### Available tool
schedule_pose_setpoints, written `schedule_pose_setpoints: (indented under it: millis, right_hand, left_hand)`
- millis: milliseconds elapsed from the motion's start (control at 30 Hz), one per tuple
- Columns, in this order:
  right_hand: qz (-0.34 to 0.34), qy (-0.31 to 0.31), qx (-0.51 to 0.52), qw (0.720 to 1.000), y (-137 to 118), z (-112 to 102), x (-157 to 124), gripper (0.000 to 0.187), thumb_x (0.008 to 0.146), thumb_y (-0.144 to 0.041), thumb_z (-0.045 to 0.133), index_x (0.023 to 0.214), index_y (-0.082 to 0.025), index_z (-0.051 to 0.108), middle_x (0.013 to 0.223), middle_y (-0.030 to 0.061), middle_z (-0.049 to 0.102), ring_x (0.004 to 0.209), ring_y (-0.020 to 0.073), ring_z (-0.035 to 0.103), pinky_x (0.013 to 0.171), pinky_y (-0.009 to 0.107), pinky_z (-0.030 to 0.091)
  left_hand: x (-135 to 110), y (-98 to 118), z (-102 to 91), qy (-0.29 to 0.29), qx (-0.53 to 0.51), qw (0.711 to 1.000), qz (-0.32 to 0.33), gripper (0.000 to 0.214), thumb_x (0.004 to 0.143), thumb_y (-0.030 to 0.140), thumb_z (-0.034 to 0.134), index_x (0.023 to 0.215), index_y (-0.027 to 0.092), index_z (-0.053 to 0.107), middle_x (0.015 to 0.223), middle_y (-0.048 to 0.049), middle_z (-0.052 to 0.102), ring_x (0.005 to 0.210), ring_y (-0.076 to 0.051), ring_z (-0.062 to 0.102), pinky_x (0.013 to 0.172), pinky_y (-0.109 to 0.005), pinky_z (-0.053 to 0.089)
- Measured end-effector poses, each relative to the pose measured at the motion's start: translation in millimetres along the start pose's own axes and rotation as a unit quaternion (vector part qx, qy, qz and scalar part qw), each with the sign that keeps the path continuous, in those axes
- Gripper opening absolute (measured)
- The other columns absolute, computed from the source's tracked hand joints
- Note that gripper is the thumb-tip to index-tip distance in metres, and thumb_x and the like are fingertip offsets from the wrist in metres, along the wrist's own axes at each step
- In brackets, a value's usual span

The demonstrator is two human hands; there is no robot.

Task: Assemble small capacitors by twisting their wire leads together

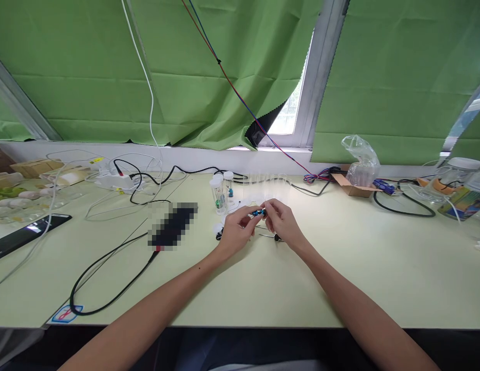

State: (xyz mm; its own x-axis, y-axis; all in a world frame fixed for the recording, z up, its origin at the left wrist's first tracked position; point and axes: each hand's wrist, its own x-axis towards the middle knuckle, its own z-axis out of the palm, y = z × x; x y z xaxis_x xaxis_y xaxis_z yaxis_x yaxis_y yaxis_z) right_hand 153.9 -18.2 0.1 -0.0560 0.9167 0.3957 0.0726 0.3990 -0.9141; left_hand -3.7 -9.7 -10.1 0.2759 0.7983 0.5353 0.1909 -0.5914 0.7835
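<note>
Fingertips of left hand (235, 230) and right hand (283, 222) pinched one small blue cylindrical part (258, 212); resting wrists on the pale green tabletop (340, 268) seemed wisest.

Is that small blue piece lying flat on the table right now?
No, the small blue piece is pinched between the fingertips of the left hand and right hand, above the table.

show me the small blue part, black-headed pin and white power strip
small blue part (258, 212), head view, its exposed middle
black-headed pin (277, 237), head view, its black head
white power strip (115, 180), head view, its top
</note>
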Motion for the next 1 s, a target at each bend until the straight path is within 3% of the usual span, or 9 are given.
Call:
schedule_pose_setpoints:
  millis: [333,700,1000]
  right_hand:
    - [0.018,-0.006,0.01,1.0,-0.5,0.6,-0.9,0.037,0.089,-0.057,0.052,0.087,-0.02,0.056,0.055,-0.005,0.046,0.044,0.0089,0.04,0.042,0.022,0.031]
    - [0.03,-0.01,0.003,1.0,-0.6,-1.0,-0.3,0.038,0.09,-0.056,0.05,0.083,-0.02,0.057,0.048,-0.0069,0.037,0.044,0.0089,0.037,0.041,0.021,0.028]
    - [0.005,-0.012,0.012,1.0,-2.8,0.3,0.4,0.037,0.089,-0.055,0.053,0.087,-0.019,0.056,0.062,-0.0031,0.053,0.042,0.009,0.045,0.042,0.023,0.037]
  left_hand:
    - [-1.0,1.6,-0.6,-0.008,0.032,0.997,0.063,0.024,0.091,0.033,0.058,0.109,0.024,0.07,0.083,-0.0021,0.064,0.048,-0.005,0.05,0.049,-0.02,0.046]
    - [-1.5,3.5,-0.5,-0.018,0.057,0.996,0.073,0.022,0.09,0.031,0.059,0.107,0.024,0.07,0.083,-0.0018,0.065,0.054,-0.007,0.052,0.052,-0.02,0.045]
    - [0.6,1.2,-1.6,0.001,0.019,0.999,0.028,0.026,0.09,0.036,0.058,0.109,0.022,0.07,0.089,-0.0033,0.067,0.046,-0.005,0.051,0.047,-0.02,0.044]
